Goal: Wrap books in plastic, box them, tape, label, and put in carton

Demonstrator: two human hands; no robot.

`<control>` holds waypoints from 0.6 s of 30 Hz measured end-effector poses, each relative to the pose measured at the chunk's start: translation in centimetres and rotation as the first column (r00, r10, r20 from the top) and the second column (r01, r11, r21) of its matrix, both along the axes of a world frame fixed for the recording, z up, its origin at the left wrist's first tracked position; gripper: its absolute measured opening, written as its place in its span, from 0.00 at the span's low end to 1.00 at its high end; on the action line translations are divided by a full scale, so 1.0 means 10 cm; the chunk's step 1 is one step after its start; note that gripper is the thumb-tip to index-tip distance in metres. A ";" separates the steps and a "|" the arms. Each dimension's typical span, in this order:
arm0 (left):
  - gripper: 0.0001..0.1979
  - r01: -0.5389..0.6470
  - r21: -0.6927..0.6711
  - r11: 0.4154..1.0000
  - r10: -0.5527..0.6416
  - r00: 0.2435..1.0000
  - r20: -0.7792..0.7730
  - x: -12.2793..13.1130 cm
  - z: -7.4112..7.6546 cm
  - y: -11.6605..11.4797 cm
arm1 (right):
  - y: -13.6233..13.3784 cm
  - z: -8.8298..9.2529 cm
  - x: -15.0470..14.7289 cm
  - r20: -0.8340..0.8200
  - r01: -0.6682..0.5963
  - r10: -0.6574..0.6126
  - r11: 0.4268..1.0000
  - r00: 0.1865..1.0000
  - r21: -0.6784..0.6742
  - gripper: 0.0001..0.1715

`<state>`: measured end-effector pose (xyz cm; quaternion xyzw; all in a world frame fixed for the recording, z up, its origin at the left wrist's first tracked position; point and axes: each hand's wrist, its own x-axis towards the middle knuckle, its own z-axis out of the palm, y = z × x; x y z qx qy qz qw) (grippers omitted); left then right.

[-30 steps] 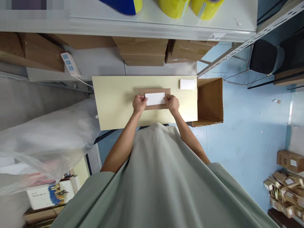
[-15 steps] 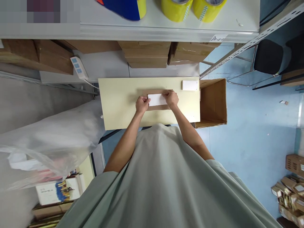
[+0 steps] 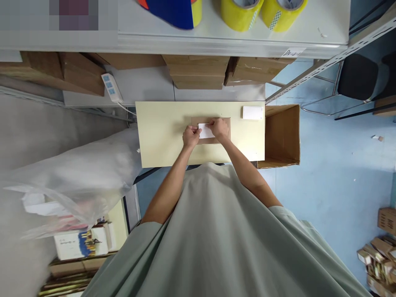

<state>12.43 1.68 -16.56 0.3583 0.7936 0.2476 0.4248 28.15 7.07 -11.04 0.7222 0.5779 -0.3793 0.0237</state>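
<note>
A flat white card or label [image 3: 205, 131] lies over a brown cardboard piece [image 3: 228, 121] in the middle of the small table. My left hand [image 3: 191, 135] pinches the card's left end between thumb and fingers. On the other side, my right hand [image 3: 219, 128] covers the card's right part, its fingers bent together at the upper edge. Whether the cardboard is a flat sheet or a thin box, I cannot tell. Farther right on the table sits a white stack of similar cards or labels [image 3: 252, 112].
An open cardboard box [image 3: 282, 136] stands against the right end of the pale yellow table [image 3: 163, 144]. Yellow tape rolls [image 3: 241, 16] sit on the shelf [image 3: 198, 45] ahead. A power strip [image 3: 111, 88] lies behind left, and a large plastic bag [image 3: 93, 161] bulges at left.
My right hand has slid leftward across the card and covers more of it, baring the cardboard's right end. The left hand keeps its pinch. The whole view has shifted slightly.
</note>
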 end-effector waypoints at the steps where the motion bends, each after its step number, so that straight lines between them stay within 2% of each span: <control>1: 0.11 -0.002 -0.001 1.000 0.002 1.000 0.004 0.00 0.00 0.00 | -0.01 0.01 -0.02 0.006 0.009 -0.009 1.000 1.000 0.009 0.09; 8: 0.11 0.015 0.006 1.000 -0.014 1.000 -0.028 0.02 0.01 -0.02 | -0.21 0.06 -0.04 0.012 -0.142 0.144 0.984 0.990 -0.111 0.06; 15: 0.10 0.034 0.025 0.999 -0.033 0.999 -0.035 0.02 0.05 -0.03 | -0.04 0.01 -0.10 -0.034 -0.094 0.091 0.990 0.995 -0.109 0.14; 18: 0.11 0.015 0.040 0.999 -0.015 1.000 -0.023 0.01 0.06 -0.03 | -0.05 -0.01 -0.11 -0.029 -0.087 0.085 0.992 0.996 -0.091 0.15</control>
